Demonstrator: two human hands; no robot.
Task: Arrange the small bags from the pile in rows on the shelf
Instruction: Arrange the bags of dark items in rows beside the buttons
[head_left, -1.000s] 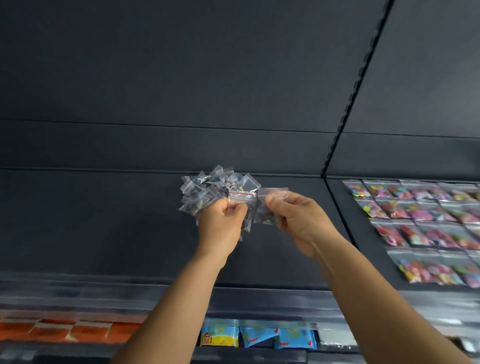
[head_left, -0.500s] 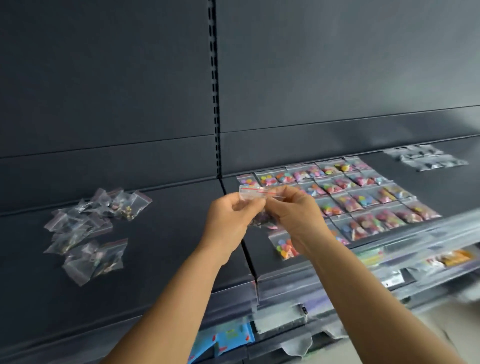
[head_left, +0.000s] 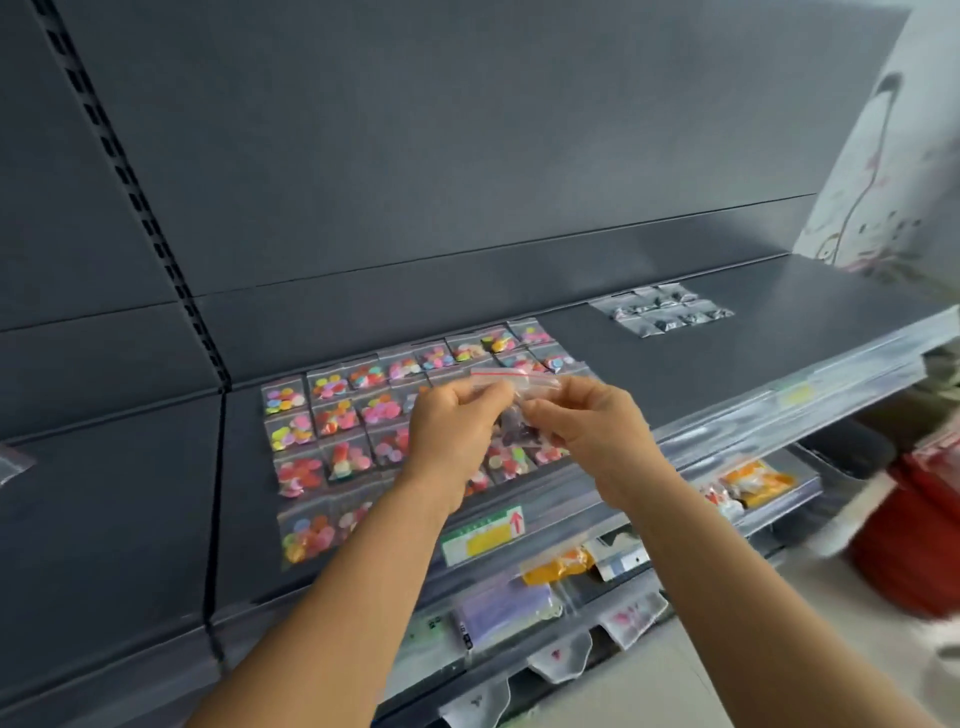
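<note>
Pinching one small clear bag (head_left: 514, 387) between both hands (head_left: 524, 426), above the shelf's (head_left: 675, 374) colourful rows (head_left: 332, 415).

The dark shelf (head_left: 675, 374) carries a grid of clear bags of colourful pieces (head_left: 332, 431) laid flat in rows, and farther right a smaller block of dark-filled bags (head_left: 667, 310).
</note>
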